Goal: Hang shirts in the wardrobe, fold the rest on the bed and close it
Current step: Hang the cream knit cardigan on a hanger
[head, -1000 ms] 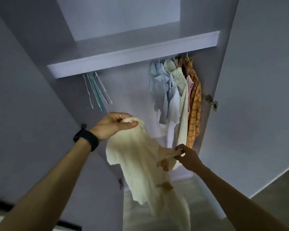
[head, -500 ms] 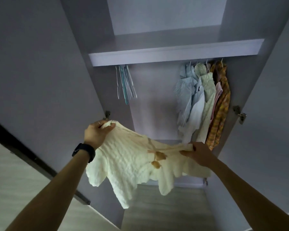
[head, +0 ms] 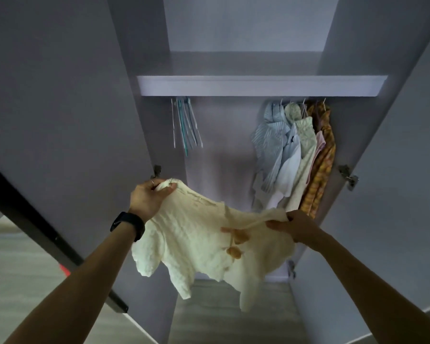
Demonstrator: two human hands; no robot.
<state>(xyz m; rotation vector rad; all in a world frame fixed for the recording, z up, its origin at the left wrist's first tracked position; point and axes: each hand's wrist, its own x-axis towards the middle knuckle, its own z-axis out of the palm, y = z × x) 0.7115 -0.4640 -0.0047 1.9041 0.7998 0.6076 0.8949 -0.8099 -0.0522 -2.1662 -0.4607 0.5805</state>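
A cream crinkled top [head: 199, 239] with small orange bows is stretched between my hands in front of the open wardrobe [head: 233, 170]. My left hand [head: 149, 197] grips one upper edge of it. My right hand [head: 296, 227] grips the other upper edge, lower and to the right. The rest of the top hangs down below them. Several shirts [head: 293, 155] hang at the right end of the rail: pale blue, white, cream, pink and orange check. Several empty hangers [head: 186, 125] hang at the left end.
A shelf [head: 258, 85] spans the wardrobe above the rail. The left door [head: 60, 120] and right door [head: 395, 170] stand open on either side. Wooden floor [head: 221, 319] shows below. A dark frame edge [head: 35, 229] runs diagonally at the left.
The top, bunched and dangling from my left hand a second ago, is now spread wide between both hands. My view has shifted so the wardrobe sits centred in front.
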